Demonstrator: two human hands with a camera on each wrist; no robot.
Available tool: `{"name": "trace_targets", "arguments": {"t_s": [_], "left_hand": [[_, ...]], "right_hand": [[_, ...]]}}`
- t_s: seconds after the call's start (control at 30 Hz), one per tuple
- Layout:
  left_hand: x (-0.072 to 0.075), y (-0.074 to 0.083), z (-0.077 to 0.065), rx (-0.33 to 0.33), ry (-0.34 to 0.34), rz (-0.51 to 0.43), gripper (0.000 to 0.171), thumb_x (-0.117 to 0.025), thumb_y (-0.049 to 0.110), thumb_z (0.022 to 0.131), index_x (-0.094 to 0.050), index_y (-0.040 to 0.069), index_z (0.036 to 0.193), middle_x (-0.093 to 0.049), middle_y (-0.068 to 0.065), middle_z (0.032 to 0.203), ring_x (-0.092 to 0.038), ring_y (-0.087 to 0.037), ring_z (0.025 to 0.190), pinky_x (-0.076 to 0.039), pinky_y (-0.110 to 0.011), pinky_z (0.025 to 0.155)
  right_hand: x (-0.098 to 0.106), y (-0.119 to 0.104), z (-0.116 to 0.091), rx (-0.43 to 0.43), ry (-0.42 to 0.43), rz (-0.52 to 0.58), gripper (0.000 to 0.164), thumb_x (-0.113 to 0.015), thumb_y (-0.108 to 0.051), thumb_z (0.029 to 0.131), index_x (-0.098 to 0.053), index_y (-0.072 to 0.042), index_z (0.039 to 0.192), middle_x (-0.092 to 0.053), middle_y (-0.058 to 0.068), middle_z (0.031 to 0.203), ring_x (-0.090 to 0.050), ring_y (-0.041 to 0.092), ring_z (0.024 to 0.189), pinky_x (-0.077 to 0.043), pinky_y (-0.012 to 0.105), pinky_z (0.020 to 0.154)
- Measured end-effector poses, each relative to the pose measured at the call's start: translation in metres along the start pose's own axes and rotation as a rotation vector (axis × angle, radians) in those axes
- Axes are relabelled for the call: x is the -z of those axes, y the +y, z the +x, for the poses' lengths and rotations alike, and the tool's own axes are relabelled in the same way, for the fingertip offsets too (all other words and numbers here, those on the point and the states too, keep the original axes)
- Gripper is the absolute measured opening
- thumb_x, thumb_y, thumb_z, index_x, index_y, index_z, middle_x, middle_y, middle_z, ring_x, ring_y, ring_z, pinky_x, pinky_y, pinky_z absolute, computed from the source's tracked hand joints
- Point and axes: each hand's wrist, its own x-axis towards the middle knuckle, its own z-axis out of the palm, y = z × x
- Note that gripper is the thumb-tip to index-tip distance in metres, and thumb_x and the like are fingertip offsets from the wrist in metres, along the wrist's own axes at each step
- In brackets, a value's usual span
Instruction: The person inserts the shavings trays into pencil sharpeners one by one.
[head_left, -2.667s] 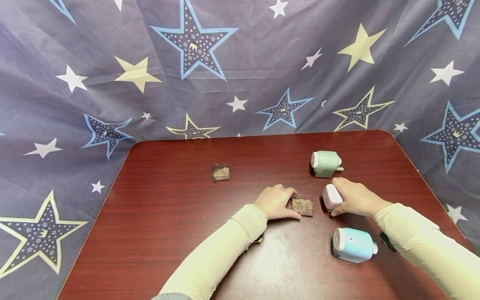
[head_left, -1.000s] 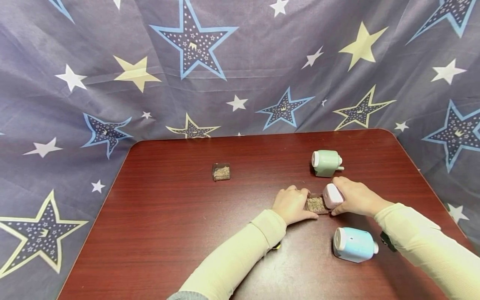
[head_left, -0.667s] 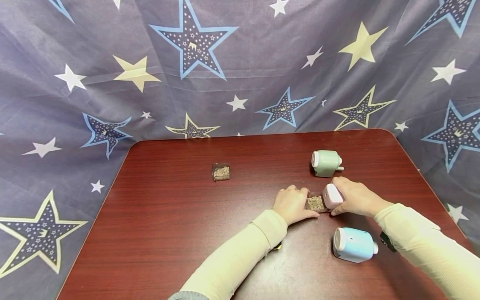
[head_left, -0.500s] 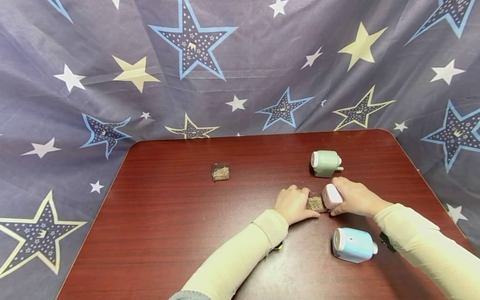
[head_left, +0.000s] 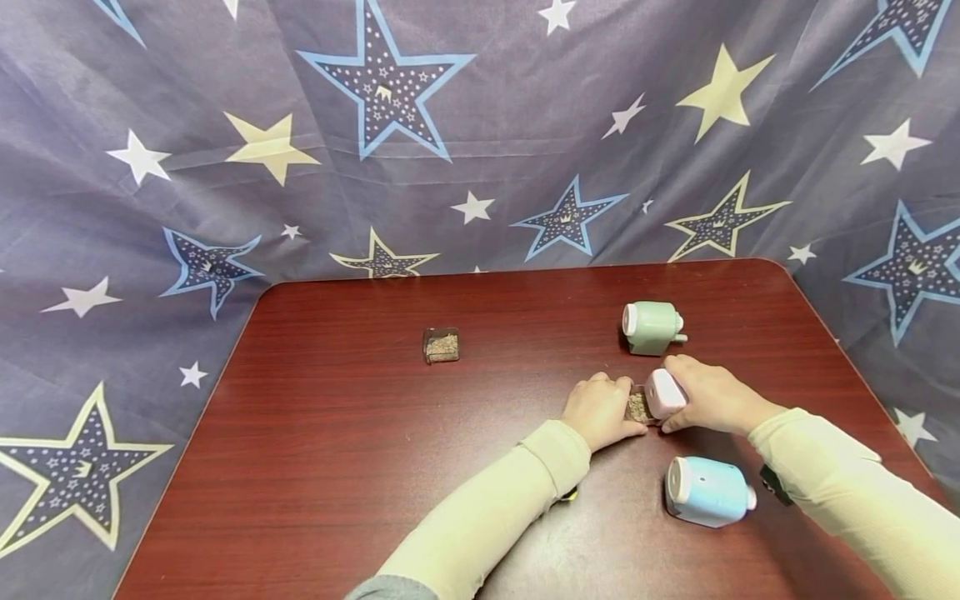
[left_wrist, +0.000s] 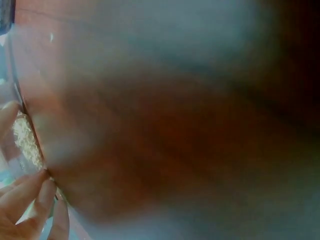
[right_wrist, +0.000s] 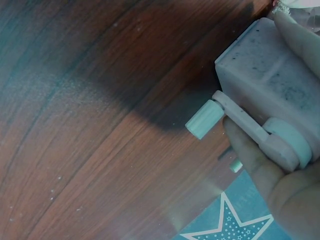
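My right hand (head_left: 716, 396) grips a pink hand-crank pencil sharpener (head_left: 663, 393) on the table. Its crank (right_wrist: 242, 117) and pale knob stick out beside the fingers in the right wrist view. A small clear shavings drawer (head_left: 639, 408), filled with pale shavings, is pinched between thumb and fingers of my left hand (head_left: 600, 410). The drawer meets the front of the pink sharpener, its far end hidden behind the body. In the left wrist view, the shavings (left_wrist: 26, 140) show between the left fingertips at the edge; the rest is blurred.
A green sharpener (head_left: 652, 327) lies behind the right hand, and a light blue one (head_left: 708, 492) lies nearer me. Another clear drawer with shavings (head_left: 442, 345) sits farther left on the reddish table (head_left: 322, 433). Star-patterned cloth (head_left: 480, 150) hangs behind.
My left hand has moved right with the shavings drawer, from apart to against the pink sharpener, and less of the drawer shows now. The right hand has stayed in place.
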Motion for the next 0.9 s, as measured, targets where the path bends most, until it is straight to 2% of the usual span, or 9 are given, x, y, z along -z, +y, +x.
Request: {"name": "trace_targets", "arguments": {"t_s": [0.53,0.9], "left_hand": [[0.0008,0.0041,0.0058,-0.035,-0.025,0.032,0.057,-0.072,0.062,0.075,-0.069,0.016,0.108,-0.075,0.002,0.092,-0.064,-0.013,0.087,-0.054,-0.029,0.071],[0.001,0.0053,0.0075,-0.037,-0.02,0.041,0.057,-0.071,0.064,0.074,-0.067,0.016,0.104,-0.073,0.003,0.088,-0.063,-0.013,0.085,-0.054,-0.028,0.067]], "right_hand": [[0.0012,-0.0008,-0.0005,0.017,-0.008,-0.016,0.07,-0.093,-0.037,0.053,-0.053,-0.005,0.1,-0.057,0.006,0.091,-0.057,0.022,0.077,-0.051,0.048,0.067],[0.0019,-0.0025,0.0003,0.017,-0.015,-0.006,0.071,-0.094,-0.037,0.051,-0.054,-0.005,0.1,-0.057,0.005,0.09,-0.057,0.022,0.076,-0.051,0.048,0.066]]}}
